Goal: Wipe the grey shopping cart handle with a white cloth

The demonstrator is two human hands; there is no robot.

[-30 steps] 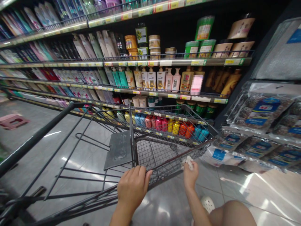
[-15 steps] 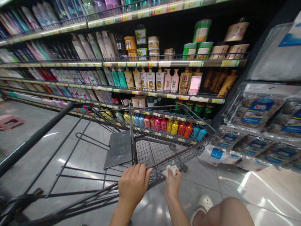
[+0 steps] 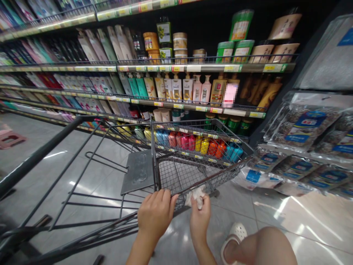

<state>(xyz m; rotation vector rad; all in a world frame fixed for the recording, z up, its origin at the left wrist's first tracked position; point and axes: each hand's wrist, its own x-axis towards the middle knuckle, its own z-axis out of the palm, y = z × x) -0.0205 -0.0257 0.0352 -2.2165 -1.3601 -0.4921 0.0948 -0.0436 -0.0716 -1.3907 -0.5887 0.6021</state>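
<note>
The shopping cart (image 3: pixel 138 172), a dark wire-mesh unit, stands on a glossy grey tiled floor (image 3: pixel 237 211), alongside the shelving (image 3: pixel 209 68). The left hand (image 3: pixel 156 211) is closed over the cart's near side edge, fingers curled on the rail, beside the inner corner of the mesh basket. The right hand (image 3: pixel 200 215) is pinched shut on a crumpled white wad (image 3: pixel 196 196), located at the same near edge, just forward of the left hand; its material cannot be determined. The cart handle (image 3: pixel 46 149) crosses the left side. Pump bottles (image 3: pixel 177 89) line the middle shelf behind its front edge; tubs (image 3: pixel 180 41) are stacked on the shelf above. Clear packets (image 3: pixel 306 123) hang beyond the shelving's right end. A pink stool (image 3: pixel 11 139) stands on the floor at far left. Ceiling light reflects from the tiles in streaks.
</note>
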